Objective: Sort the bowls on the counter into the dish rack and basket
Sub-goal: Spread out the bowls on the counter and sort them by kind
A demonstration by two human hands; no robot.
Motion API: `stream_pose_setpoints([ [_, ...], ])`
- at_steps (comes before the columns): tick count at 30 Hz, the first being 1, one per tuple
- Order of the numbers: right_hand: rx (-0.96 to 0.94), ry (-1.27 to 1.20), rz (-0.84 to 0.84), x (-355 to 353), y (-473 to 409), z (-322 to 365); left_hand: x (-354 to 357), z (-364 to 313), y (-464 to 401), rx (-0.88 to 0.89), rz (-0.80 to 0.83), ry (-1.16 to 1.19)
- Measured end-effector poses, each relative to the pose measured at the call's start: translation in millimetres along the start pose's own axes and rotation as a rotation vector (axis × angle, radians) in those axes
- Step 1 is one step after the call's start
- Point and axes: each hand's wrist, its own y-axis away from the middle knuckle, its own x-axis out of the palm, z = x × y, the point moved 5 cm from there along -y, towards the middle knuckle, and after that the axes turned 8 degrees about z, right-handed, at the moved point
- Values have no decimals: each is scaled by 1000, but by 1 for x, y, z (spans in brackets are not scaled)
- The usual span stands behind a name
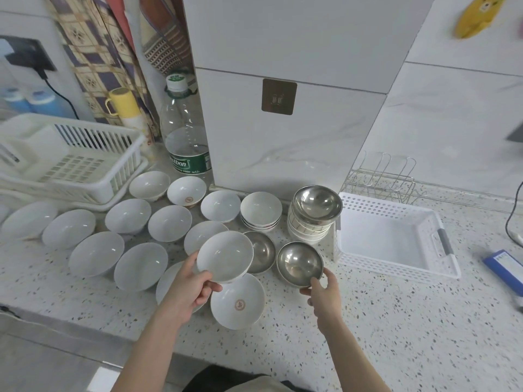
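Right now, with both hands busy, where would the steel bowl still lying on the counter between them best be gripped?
By the rim of the steel bowl on the counter, pinched from above at its right side. It sits upright, mouth up. The white bowl in the left hand overhangs its left edge, so the right looks freer, though the right hand's steel bowl sits close.

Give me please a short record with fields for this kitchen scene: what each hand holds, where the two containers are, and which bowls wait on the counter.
left hand: holds a white bowl by its near rim, above the counter
right hand: grips the near rim of a steel bowl
dish rack: white, far left, no bowls seen inside
basket: white, perforated, right of the bowls, nothing seen inside
counter: many single white bowls, two stacks, another steel bowl
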Motion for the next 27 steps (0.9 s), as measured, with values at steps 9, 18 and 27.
stream_pose_setpoints([
  [9,-25,23,-143,-25,13,-2,23,-4,-3,2,93,-124],
  [18,-223,147,0,-29,44,15,84,16,7,-61,292,-384],
  [27,-138,222,213,-31,61,-10,110,49,13,-95,359,-495],
])
